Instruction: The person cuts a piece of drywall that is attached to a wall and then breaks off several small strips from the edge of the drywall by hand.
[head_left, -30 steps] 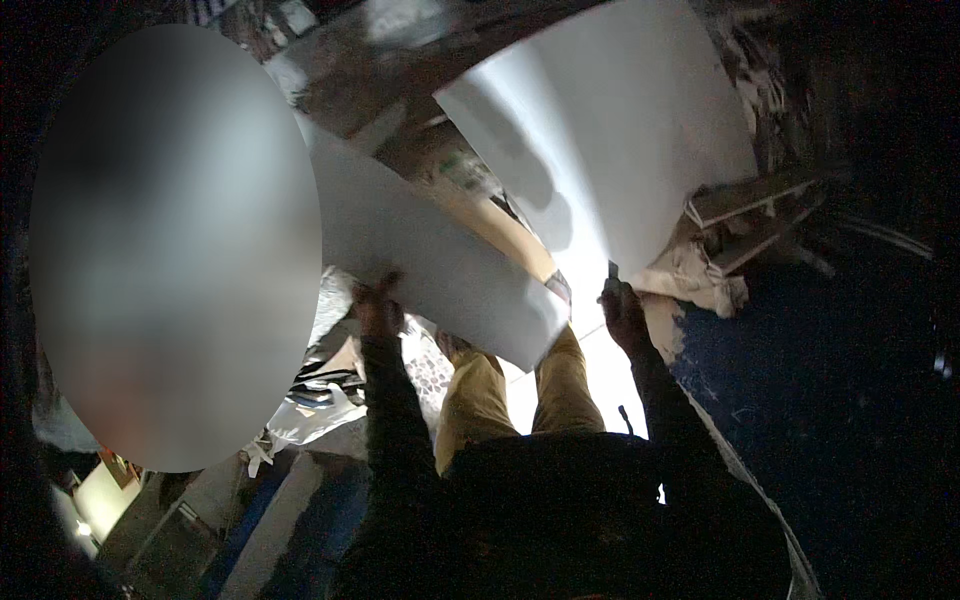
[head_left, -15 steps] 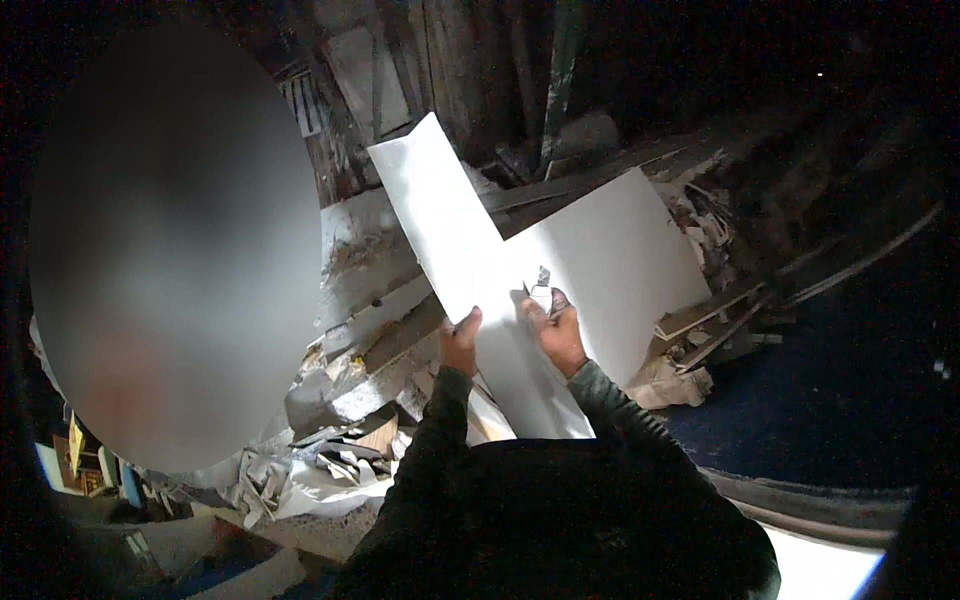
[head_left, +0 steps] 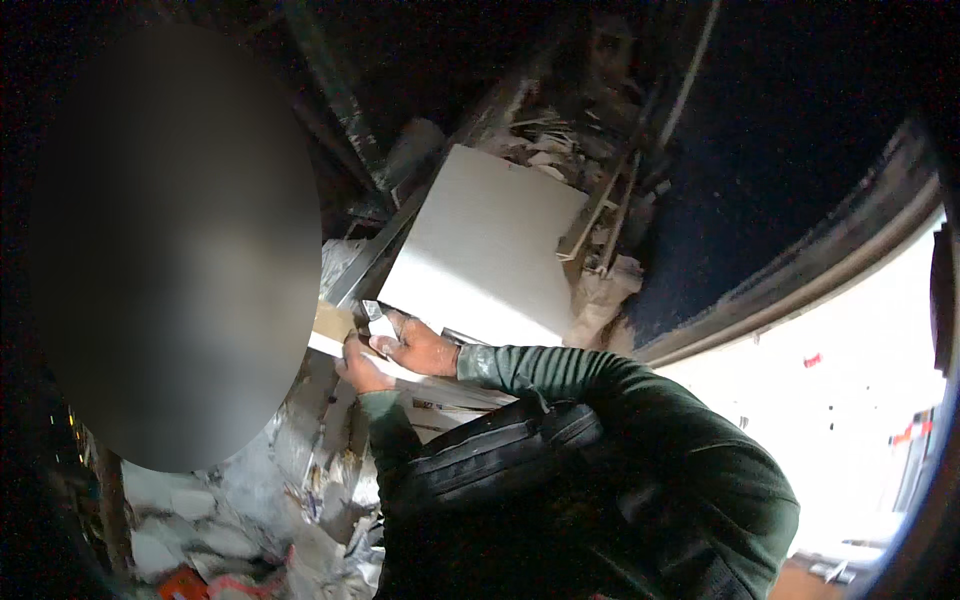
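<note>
My left hand (head_left: 367, 370) is closed on the near edge of a narrow board strip (head_left: 333, 322), which shows a tan face and a white edge. Just right of it, my right hand (head_left: 425, 350) grips a small white hand tool (head_left: 379, 322) with a grey, flat-looking end; its exact kind is unclear. The two hands are close together. Beyond them a large flat white board (head_left: 485, 245) lies slanted over the rubble. The strip's far end is hidden by a blurred patch on the left.
Broken scraps and crumpled sheets (head_left: 335, 480) are heaped below left. Wooden slats (head_left: 600, 215) and more debris (head_left: 550, 150) lie past the large board. A dark floor area spreads to the right, bounded by a curved ledge (head_left: 760, 290) before a bright area.
My view has swung right, so the hands and large board now sit further left in it. The white strip, earlier upright before me, is now turned leftward, showing a tan face.
</note>
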`<control>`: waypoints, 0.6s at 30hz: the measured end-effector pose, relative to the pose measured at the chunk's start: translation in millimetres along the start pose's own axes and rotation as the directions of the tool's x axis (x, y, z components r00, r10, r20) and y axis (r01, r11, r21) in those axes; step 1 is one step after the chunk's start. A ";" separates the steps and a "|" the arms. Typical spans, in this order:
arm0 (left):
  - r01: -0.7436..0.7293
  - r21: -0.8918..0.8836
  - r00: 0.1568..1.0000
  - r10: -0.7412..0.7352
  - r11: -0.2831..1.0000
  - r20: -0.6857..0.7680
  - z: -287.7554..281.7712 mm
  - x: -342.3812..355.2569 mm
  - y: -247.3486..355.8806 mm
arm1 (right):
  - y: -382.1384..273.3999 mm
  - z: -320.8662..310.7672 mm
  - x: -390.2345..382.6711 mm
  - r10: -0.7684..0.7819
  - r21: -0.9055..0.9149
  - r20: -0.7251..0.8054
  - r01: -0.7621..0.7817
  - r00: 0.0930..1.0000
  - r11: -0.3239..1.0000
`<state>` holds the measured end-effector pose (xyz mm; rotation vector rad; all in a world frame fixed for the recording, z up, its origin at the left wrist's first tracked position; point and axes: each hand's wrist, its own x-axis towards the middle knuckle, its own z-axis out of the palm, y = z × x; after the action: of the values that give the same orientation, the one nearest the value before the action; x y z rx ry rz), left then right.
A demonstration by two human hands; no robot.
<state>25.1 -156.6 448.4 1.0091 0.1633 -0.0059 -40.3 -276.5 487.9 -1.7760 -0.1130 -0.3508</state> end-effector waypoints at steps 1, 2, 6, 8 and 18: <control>0.029 0.015 0.999 -0.028 0.999 -0.035 -0.4 0.5 3.0 | 1.1 -6.7 -2.9 -0.003 -0.004 -0.041 0.003 0.999 1.000; 0.016 -0.066 0.988 -0.006 0.998 0.152 0.0 2.3 5.9 | 3.0 -14.7 -5.8 -0.033 0.001 -0.070 0.033 0.997 0.999; 0.043 -0.169 0.949 0.013 0.985 0.314 3.3 10.2 15.4 | 10.1 -46.9 -22.3 0.113 -0.269 -0.181 -0.160 0.977 0.950; 0.053 -0.202 0.927 0.028 0.978 0.374 6.2 12.8 20.0 | 9.6 -51.6 -33.8 0.146 -0.276 -0.143 -0.181 0.979 0.944; 0.133 0.123 0.909 -0.170 0.983 0.379 79.0 -2.9 -65.4 | 68.5 -89.7 -97.1 0.289 0.037 -0.497 -0.313 0.818 0.949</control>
<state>27.4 -258.3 434.9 1.0680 -0.1247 -0.3586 -130.1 -368.4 412.6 -1.6608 0.5473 -0.5710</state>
